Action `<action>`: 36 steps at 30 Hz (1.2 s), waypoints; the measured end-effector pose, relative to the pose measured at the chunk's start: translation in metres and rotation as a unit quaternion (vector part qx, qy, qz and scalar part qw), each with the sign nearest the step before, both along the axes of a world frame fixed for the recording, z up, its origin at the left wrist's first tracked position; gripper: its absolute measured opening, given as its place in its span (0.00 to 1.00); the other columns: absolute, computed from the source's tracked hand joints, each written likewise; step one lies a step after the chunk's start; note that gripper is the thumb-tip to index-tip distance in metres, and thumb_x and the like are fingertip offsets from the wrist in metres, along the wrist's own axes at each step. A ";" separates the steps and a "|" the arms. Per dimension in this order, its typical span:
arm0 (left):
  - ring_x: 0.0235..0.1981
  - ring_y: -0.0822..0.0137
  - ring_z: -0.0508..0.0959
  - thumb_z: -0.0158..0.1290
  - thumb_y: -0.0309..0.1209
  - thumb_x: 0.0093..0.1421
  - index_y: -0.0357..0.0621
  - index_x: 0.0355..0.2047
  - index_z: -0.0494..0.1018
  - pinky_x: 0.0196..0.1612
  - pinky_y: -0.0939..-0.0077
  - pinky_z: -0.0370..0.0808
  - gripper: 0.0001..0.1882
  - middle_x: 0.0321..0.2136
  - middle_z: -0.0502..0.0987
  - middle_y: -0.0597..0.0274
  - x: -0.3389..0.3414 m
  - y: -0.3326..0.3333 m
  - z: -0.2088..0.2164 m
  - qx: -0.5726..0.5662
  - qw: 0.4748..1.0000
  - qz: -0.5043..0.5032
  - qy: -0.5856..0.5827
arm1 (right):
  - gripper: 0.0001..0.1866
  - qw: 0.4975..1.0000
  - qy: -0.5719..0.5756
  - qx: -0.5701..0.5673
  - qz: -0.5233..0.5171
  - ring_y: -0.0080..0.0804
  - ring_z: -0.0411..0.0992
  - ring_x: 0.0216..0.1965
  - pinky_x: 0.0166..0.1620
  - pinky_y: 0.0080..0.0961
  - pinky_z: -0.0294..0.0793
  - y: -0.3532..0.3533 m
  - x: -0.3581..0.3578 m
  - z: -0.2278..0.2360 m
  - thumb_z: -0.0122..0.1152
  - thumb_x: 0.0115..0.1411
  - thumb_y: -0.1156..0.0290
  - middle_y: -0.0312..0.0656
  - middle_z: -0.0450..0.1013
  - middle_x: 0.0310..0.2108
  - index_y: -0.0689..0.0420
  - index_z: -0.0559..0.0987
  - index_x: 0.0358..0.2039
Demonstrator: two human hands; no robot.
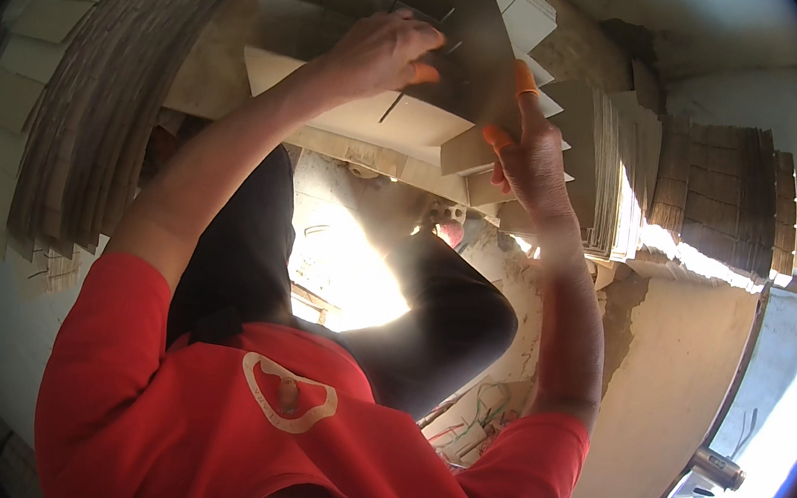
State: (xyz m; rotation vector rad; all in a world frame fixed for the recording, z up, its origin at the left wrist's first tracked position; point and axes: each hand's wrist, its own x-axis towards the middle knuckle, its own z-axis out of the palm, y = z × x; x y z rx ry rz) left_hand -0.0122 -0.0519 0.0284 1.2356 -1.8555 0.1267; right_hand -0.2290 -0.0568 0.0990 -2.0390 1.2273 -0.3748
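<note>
Slotted cardboard strips (380, 119) stand crossed in front of me, forming a divider grid. A darker cardboard sheet (483, 45) stands tilted among them. My right hand (537, 157) grips its right side, index finger stretched up along the edge and thumb lower down. Over the strips, just left of that sheet, is my left hand (379, 56). Its fingers are bent, with a gap between thumb and fingertips, and I see nothing held between them. Orange finger covers show on both hands.
A tall stack of cardboard strips (127, 66) rises at my left. More stacked cardboard (599, 169) stands at the right, with a bundled dark stack (724, 190) beyond it. Bright sunlight falls on the floor (342, 262) between my legs. Scraps and green cords (488, 414) lie near my right elbow.
</note>
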 end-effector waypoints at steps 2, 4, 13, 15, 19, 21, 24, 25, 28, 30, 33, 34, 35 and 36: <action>0.26 0.49 0.77 0.56 0.25 0.48 0.38 0.23 0.72 0.32 0.58 0.72 0.04 0.20 0.76 0.50 -0.012 0.011 0.007 0.000 0.999 -0.025 -0.022 | 0.41 1.000 -0.011 -0.004 0.002 0.21 0.66 0.11 0.14 0.20 0.66 -0.001 -0.003 0.001 0.58 0.54 0.78 0.38 0.71 0.19 0.45 0.51 0.66; 0.26 0.50 0.78 0.56 0.26 0.49 0.38 0.23 0.73 0.32 0.59 0.73 0.04 0.20 0.76 0.51 -0.018 0.020 0.008 0.197 0.974 -0.062 -0.096 | 0.40 0.998 -0.050 -0.022 -0.012 0.20 0.66 0.12 0.14 0.19 0.65 0.000 -0.007 -0.003 0.62 0.53 0.75 0.37 0.72 0.19 0.49 0.53 0.64; 0.25 0.50 0.77 0.55 0.26 0.49 0.37 0.23 0.72 0.29 0.58 0.73 0.04 0.21 0.76 0.49 -0.021 0.018 -0.018 0.249 0.965 -0.055 -0.056 | 0.20 0.978 -0.107 -0.124 -0.130 0.27 0.75 0.22 0.27 0.22 0.72 0.035 -0.020 -0.081 0.73 0.46 0.59 0.41 0.76 0.20 0.60 0.79 0.34; 0.25 0.50 0.77 0.55 0.25 0.49 0.38 0.23 0.73 0.29 0.58 0.73 0.04 0.21 0.76 0.49 -0.022 0.018 -0.016 0.254 0.964 -0.045 -0.058 | 0.16 0.985 -0.021 -0.117 -0.127 0.32 0.75 0.25 0.30 0.26 0.73 0.029 -0.018 -0.102 0.72 0.45 0.63 0.43 0.76 0.21 0.60 0.79 0.29; 0.25 0.50 0.77 0.55 0.25 0.48 0.38 0.23 0.73 0.29 0.58 0.72 0.03 0.20 0.75 0.49 -0.024 0.019 -0.009 0.259 0.963 -0.050 -0.055 | 0.11 0.989 -0.093 -0.042 -0.112 0.40 0.75 0.29 0.35 0.31 0.73 0.010 -0.025 -0.118 0.67 0.42 0.70 0.45 0.76 0.24 0.59 0.79 0.28; 0.24 0.50 0.77 0.54 0.25 0.49 0.38 0.23 0.73 0.29 0.58 0.72 0.03 0.20 0.75 0.49 -0.022 0.018 -0.014 0.259 0.963 -0.053 -0.055 | 0.10 0.992 -0.077 -0.032 -0.090 0.30 0.72 0.27 0.33 0.27 0.70 0.007 -0.022 -0.112 0.64 0.37 0.77 0.39 0.74 0.22 0.59 0.77 0.25; 0.24 0.50 0.77 0.54 0.23 0.48 0.38 0.22 0.72 0.28 0.58 0.72 0.02 0.19 0.75 0.49 -0.021 0.018 -0.019 0.244 0.967 -0.058 -0.054 | 0.12 0.995 -0.074 -0.034 -0.049 0.27 0.71 0.27 0.32 0.26 0.69 0.003 -0.021 -0.106 0.63 0.33 0.80 0.38 0.73 0.22 0.60 0.75 0.23; 0.24 0.50 0.77 0.53 0.22 0.47 0.38 0.21 0.72 0.28 0.58 0.72 0.01 0.19 0.75 0.49 -0.020 0.018 -0.021 0.236 0.968 -0.060 -0.053 | 0.13 0.996 -0.076 -0.038 -0.033 0.29 0.71 0.27 0.32 0.26 0.69 0.003 -0.022 -0.105 0.63 0.33 0.79 0.38 0.73 0.23 0.60 0.75 0.24; 0.24 0.50 0.77 0.52 0.20 0.46 0.38 0.21 0.72 0.27 0.58 0.72 0.01 0.19 0.75 0.49 -0.021 0.018 -0.018 0.221 0.971 -0.072 -0.050 | 0.15 0.998 -0.009 -0.035 -0.046 0.33 0.72 0.30 0.33 0.29 0.70 0.005 -0.021 -0.089 0.64 0.32 0.78 0.41 0.73 0.25 0.60 0.74 0.26; 0.24 0.50 0.77 0.52 0.19 0.44 0.38 0.21 0.72 0.27 0.58 0.72 0.03 0.19 0.75 0.49 -0.022 0.018 -0.017 0.218 0.972 -0.073 -0.049 | 0.15 0.997 0.044 -0.049 -0.050 0.40 0.73 0.32 0.36 0.32 0.71 0.004 -0.020 -0.084 0.62 0.36 0.71 0.44 0.75 0.28 0.58 0.76 0.29; 0.24 0.50 0.77 0.52 0.19 0.45 0.38 0.21 0.72 0.27 0.58 0.71 0.02 0.19 0.74 0.49 -0.019 0.018 -0.020 0.211 0.973 -0.073 -0.055 | 0.17 0.998 0.046 -0.008 -0.051 0.44 0.74 0.36 0.38 0.34 0.71 0.000 -0.016 -0.064 0.61 0.37 0.67 0.46 0.76 0.30 0.57 0.77 0.31; 0.24 0.49 0.76 0.53 0.20 0.46 0.38 0.21 0.72 0.27 0.58 0.71 0.01 0.19 0.74 0.49 -0.017 0.018 -0.022 0.208 0.974 -0.072 -0.059 | 0.17 0.998 0.034 0.017 -0.050 0.45 0.74 0.37 0.38 0.34 0.72 -0.001 -0.014 -0.060 0.61 0.37 0.67 0.46 0.76 0.31 0.57 0.77 0.32; 0.23 0.49 0.76 0.52 0.20 0.46 0.38 0.20 0.71 0.26 0.57 0.72 0.01 0.18 0.74 0.49 -0.019 0.019 -0.021 0.208 0.974 -0.075 -0.046 | 0.17 0.998 0.041 0.019 -0.054 0.44 0.74 0.38 0.39 0.34 0.71 -0.001 -0.016 -0.063 0.61 0.38 0.67 0.46 0.76 0.32 0.57 0.77 0.32; 0.22 0.49 0.76 0.52 0.20 0.45 0.37 0.19 0.70 0.26 0.57 0.72 0.02 0.17 0.73 0.49 -0.021 0.020 -0.020 0.208 0.974 -0.078 -0.034 | 0.17 0.997 0.049 0.020 -0.058 0.44 0.74 0.38 0.40 0.34 0.71 -0.001 -0.019 -0.070 0.62 0.38 0.66 0.46 0.76 0.33 0.57 0.77 0.32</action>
